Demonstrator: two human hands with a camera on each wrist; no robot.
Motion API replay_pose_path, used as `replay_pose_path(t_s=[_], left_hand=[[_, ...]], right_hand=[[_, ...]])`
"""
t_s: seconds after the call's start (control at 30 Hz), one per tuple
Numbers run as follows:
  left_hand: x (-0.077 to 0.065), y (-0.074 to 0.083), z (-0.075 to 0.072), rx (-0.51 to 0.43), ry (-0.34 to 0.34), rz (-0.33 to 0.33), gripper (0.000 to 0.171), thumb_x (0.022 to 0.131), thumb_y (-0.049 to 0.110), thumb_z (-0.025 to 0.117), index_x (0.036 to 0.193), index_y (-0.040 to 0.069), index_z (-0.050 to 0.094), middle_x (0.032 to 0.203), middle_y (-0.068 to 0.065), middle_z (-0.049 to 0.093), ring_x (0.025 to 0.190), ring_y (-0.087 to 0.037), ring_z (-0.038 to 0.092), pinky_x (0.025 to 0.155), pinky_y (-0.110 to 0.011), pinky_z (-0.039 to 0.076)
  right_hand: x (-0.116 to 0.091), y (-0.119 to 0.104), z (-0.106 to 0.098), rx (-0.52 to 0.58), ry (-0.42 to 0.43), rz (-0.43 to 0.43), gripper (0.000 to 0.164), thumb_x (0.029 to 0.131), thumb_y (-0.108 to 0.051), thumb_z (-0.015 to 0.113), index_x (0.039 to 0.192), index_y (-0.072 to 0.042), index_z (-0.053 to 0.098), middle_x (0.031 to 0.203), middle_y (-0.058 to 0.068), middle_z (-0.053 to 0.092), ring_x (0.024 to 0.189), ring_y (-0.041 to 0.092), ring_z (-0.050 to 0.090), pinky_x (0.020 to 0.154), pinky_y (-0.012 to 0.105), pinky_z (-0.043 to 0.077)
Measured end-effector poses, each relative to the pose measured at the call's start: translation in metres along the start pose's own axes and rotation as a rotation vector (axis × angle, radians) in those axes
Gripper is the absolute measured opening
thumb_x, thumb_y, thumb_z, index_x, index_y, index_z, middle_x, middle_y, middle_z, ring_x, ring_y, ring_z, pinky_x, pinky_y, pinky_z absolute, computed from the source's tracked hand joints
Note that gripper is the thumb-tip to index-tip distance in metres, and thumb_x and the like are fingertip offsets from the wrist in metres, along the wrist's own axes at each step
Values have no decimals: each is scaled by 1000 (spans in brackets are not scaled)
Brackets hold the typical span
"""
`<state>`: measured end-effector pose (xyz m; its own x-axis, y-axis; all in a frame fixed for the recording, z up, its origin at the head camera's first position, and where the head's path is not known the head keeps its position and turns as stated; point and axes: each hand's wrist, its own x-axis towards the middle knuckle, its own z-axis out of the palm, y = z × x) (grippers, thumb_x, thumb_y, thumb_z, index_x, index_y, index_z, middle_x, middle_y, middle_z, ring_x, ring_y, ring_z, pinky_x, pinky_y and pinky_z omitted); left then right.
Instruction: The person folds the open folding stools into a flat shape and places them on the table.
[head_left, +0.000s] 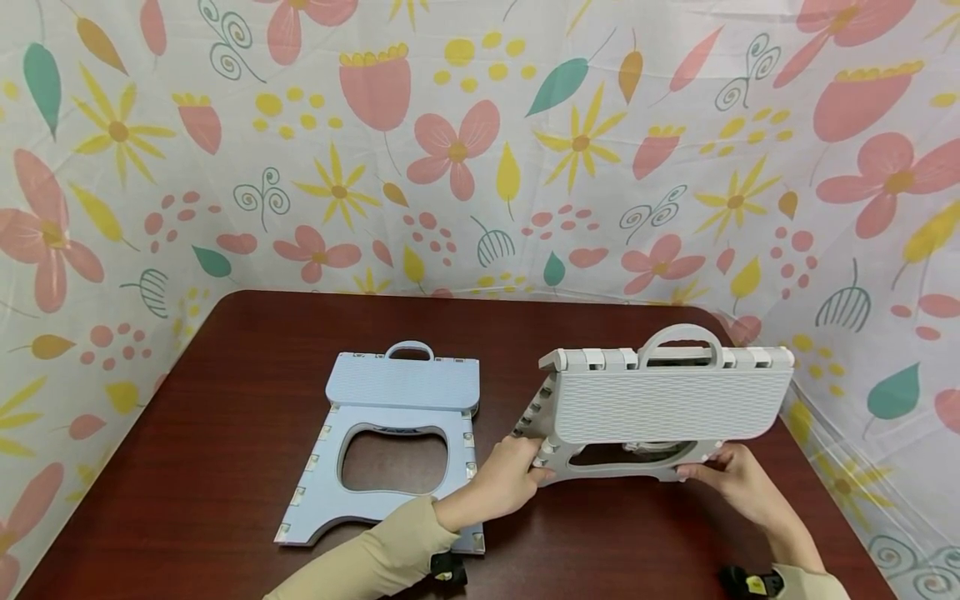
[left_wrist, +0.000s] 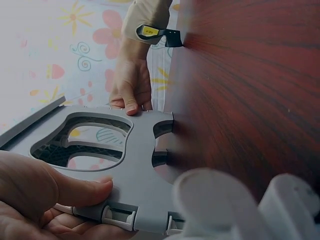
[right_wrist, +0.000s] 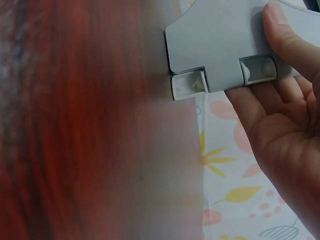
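Observation:
A grey-white folding step stool [head_left: 667, 404] stands partly unfolded at the right of the table, its textured top tilted toward me and a carry handle at its upper edge. My left hand [head_left: 504, 479] grips the left side of its near leg panel, thumb on the front face and fingers behind. Gripping the right side of that panel is my right hand [head_left: 738, 485]; the right wrist view shows the thumb [right_wrist: 287, 37] on the panel face and fingers underneath. A light blue folding step stool [head_left: 401, 383] lies folded flat to the left, partly behind my left forearm.
Both stools are on a dark red-brown wooden table [head_left: 225, 400] with rounded far corners. A white cloth [head_left: 480, 167] with flowers and leaves hangs behind the table and along its sides. Black straps with yellow labels are on both wrists.

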<state>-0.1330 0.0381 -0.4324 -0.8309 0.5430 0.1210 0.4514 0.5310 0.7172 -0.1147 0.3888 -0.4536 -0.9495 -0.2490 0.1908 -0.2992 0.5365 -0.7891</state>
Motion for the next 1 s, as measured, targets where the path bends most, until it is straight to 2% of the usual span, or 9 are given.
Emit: replay_pose_path(t_s=[0.67, 1.0], left_hand=[[1, 2, -1, -3, -34, 1, 22, 86, 11, 72, 108, 7, 69, 104, -6, 74, 92, -13, 71, 72, -20, 53], [1, 2, -2, -19, -45, -25, 19, 87, 11, 71, 105, 7, 70, 99, -6, 75, 83, -10, 70, 63, -16, 48]], right_hand=[[0, 3, 0, 19, 7, -43, 18, 78, 14, 69, 81, -4, 71, 80, -19, 68, 71, -6, 61, 59, 18, 48], [1, 5, 0, 15, 5, -50, 19, 77, 14, 69, 80, -5, 71, 78, -19, 68, 70, -6, 60, 58, 19, 47]])
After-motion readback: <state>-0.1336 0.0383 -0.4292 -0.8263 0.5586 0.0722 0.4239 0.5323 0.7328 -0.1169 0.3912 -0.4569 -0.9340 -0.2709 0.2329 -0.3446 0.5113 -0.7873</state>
